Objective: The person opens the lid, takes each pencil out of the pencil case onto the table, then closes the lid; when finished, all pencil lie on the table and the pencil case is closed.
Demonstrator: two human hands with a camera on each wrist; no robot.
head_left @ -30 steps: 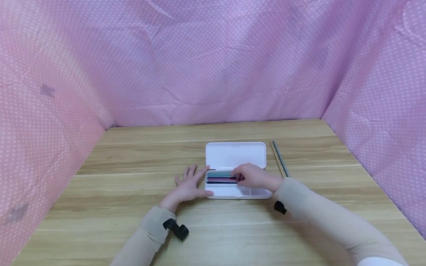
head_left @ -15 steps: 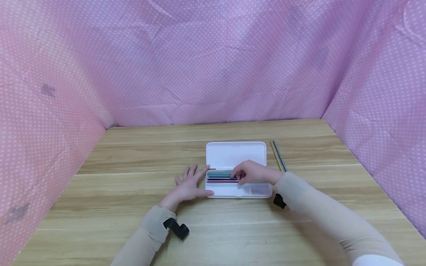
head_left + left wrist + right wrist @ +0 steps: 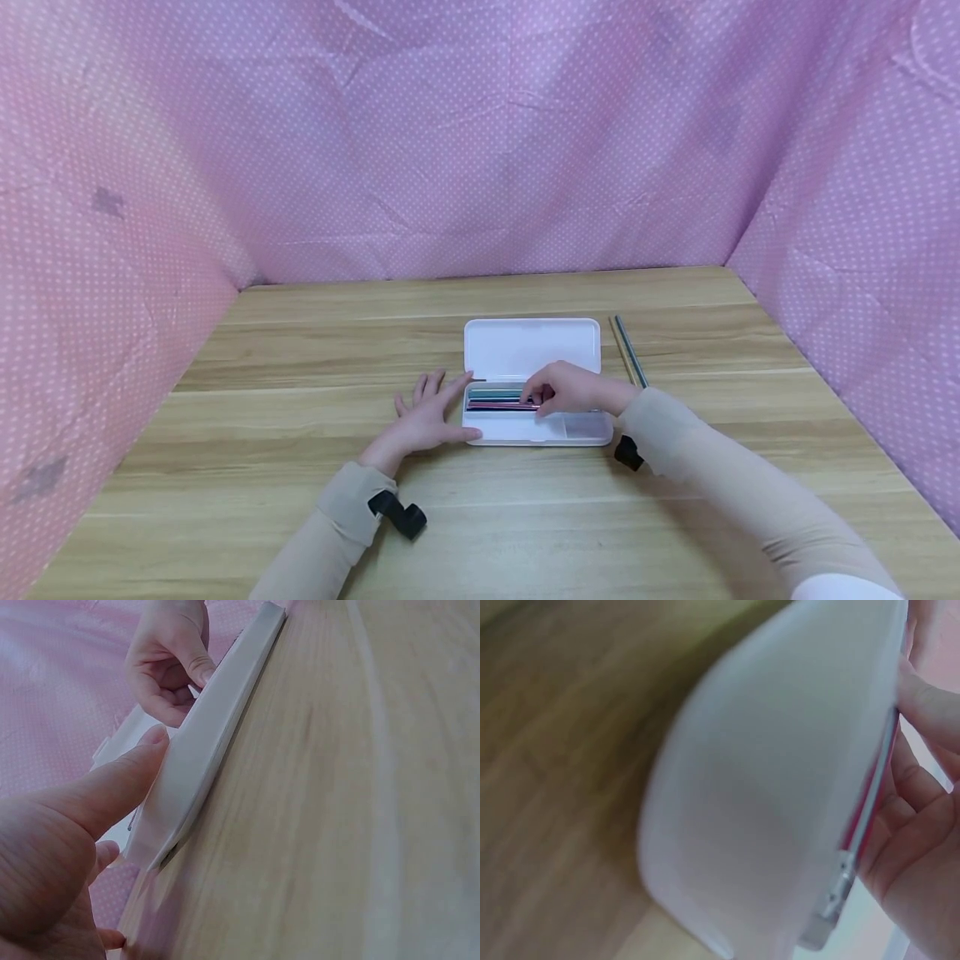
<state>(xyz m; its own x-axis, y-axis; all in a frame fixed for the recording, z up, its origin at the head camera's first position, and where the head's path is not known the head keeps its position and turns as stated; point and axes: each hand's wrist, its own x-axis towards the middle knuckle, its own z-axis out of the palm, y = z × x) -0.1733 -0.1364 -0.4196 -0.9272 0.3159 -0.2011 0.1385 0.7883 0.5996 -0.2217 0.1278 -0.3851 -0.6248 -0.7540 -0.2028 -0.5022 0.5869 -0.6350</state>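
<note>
In the head view a white pencil case [image 3: 516, 430] lies with its lid folded back on the table, several coloured pencils [image 3: 491, 395] side by side in its long rear compartment. My right hand [image 3: 573, 390] reaches over them, thumb and fingers pinching a red pencil [image 3: 868, 806]; its metal ferrule and eraser end show in the right wrist view. The pinched tips are partly hidden. Spread wide at the case's left end, my left hand [image 3: 422, 423] touches the front corner with its thumb [image 3: 139, 772], the index finger near the hinge.
Two pencils [image 3: 628, 350], one yellowish and one dark, lie on the wooden table [image 3: 300, 350] right of the case, partly behind the right sleeve. The case's front right holds a small compartment [image 3: 588, 427]. Pink dotted cloth [image 3: 480, 150] surrounds the table's back and sides.
My right hand has risen slightly, uncovering the small right compartment, then stayed nearly still. The red and dark pencils under it have shifted a little. The left hand keeps its place.
</note>
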